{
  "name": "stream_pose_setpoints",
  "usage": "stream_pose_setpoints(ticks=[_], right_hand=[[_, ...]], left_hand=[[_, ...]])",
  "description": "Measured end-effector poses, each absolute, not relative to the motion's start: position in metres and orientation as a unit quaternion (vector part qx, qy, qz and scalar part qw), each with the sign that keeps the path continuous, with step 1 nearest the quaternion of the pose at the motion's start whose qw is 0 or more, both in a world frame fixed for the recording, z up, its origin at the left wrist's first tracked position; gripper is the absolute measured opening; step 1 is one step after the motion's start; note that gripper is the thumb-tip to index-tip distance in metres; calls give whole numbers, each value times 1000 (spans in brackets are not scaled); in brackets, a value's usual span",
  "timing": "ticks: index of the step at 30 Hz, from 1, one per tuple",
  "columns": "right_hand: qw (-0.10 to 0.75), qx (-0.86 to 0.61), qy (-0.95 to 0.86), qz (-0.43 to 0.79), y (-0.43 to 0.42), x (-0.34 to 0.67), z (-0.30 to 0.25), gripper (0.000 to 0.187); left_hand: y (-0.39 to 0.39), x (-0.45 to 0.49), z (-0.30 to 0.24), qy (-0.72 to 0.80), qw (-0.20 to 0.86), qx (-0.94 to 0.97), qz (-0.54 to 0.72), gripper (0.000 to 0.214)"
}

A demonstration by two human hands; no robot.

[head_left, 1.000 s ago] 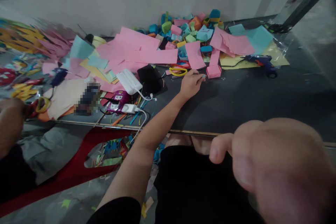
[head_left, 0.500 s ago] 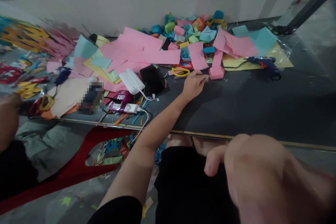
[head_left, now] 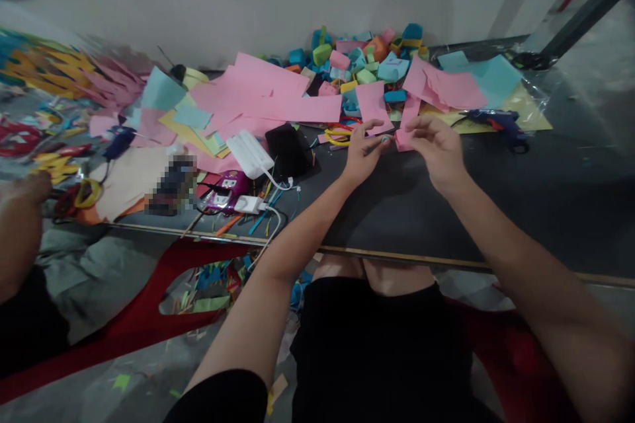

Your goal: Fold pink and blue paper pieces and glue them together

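My right hand (head_left: pixel 440 151) grips a small folded pink paper box (head_left: pixel 403 139) at its right side, over the dark tabletop. Just left of the box is my left hand (head_left: pixel 363 153), its index finger stretched forward and its other fingers curled. A tiny pale bluish bit shows at its fingertips, too small to name. Scissors with yellow handles (head_left: pixel 338 137) lie partly behind my left hand. A pink paper strip (head_left: pixel 409 110) stands or lies directly behind the box.
Small colourful paper boxes (head_left: pixel 391 66) are heaped by the wall, near pink sheets (head_left: pixel 278 109). A blue glue gun (head_left: pixel 506 124) lies at the right. Left are a black phone (head_left: pixel 286 151), a white power bank (head_left: pixel 249 153), a purple power strip (head_left: pixel 231 188) and a co-worker's hand (head_left: pixel 30 192).
My right hand has come from the near right foreground up to the pink box and taken hold of it. My left hand's index finger has lifted away from its other fingers.
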State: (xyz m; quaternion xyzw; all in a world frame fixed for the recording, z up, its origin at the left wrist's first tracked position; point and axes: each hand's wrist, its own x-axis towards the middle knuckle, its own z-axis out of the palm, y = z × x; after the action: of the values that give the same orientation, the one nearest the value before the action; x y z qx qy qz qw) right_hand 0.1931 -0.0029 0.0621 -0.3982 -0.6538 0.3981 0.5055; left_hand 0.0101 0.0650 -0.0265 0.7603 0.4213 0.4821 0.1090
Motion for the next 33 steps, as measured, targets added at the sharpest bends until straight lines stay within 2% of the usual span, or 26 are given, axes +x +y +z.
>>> stream_pose_setpoints(ticks=[2, 5, 9, 14, 18, 22, 25, 29, 31, 33], right_hand=[[552, -419, -598, 404, 36, 190, 32, 43], [522, -389, -597, 468, 53, 186, -4, 55], [521, -377, -597, 479, 39, 180, -12, 65], [537, -413, -601, 425, 33, 181, -4, 59], [535, -426, -656, 319, 33, 188, -2, 50], [446, -418, -782, 119, 36, 200, 1, 20], [378, -423, -823, 24, 39, 207, 2, 14], [312, -445, -839, 23, 36, 209, 5, 24], [327, -459, -825, 52, 33, 208, 8, 24], [383, -459, -794, 106, 30, 207, 11, 21]], left_hand=[[66, 8, -28, 430, 134, 759, 471, 36], [70, 9, -35, 403, 185, 766, 466, 37], [73, 15, -43, 356, 271, 752, 484, 37], [68, 20, -41, 342, 325, 743, 474, 41], [67, 19, -38, 374, 331, 693, 519, 31], [65, 12, -29, 394, 320, 691, 514, 18], [62, 10, -19, 385, 296, 721, 495, 11], [59, 10, -11, 400, 284, 724, 485, 13], [60, 10, -12, 394, 285, 724, 489, 12], [61, 10, -13, 386, 307, 714, 496, 6]])
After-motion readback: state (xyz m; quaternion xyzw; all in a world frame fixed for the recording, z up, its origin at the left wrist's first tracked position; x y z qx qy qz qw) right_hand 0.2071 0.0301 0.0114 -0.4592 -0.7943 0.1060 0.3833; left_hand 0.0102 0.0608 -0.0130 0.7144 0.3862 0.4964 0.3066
